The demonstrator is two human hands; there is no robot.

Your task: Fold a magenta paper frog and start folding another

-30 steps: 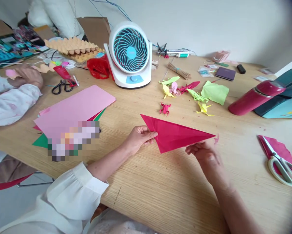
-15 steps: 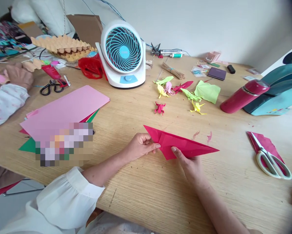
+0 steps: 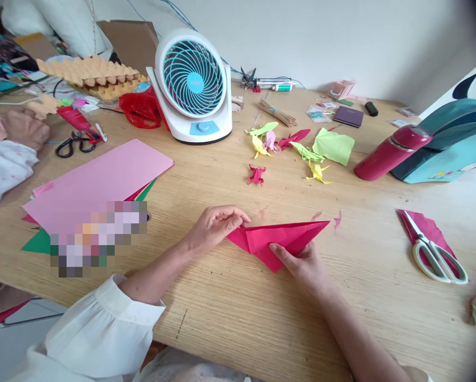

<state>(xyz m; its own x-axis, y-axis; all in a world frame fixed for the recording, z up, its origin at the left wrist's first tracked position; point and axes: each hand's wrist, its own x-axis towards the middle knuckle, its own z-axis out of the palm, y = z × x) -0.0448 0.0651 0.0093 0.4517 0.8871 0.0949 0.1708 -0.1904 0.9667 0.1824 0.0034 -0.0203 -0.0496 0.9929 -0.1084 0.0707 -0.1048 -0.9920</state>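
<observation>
A folded piece of red paper [image 3: 285,241] is held just above the table, creased into a long triangular shape with a point hanging downward. My right hand [image 3: 305,265] grips its lower right part, thumb on the front face and fingers behind. At the paper's left corner is my left hand [image 3: 217,225], its fingers stretched out and the thumb a little apart from them; whether it touches the corner is hard to see. Beyond the paper lies a small red origami frog [image 3: 257,174]. Yellow origami figures [image 3: 318,172] rest farther right.
White-handled scissors [image 3: 436,260] lie on red paper at the right. Behind them are a red flask [image 3: 392,154] and a teal bag [image 3: 452,146]. A fan [image 3: 200,127] stands at the back. Coloured sheets [image 3: 102,170] lie left, near another person's hand [image 3: 26,127].
My left hand has loosened its pinch and moved slightly up and left. The red paper has turned, its right tip rising and its left end dropping. My right hand still grips it.
</observation>
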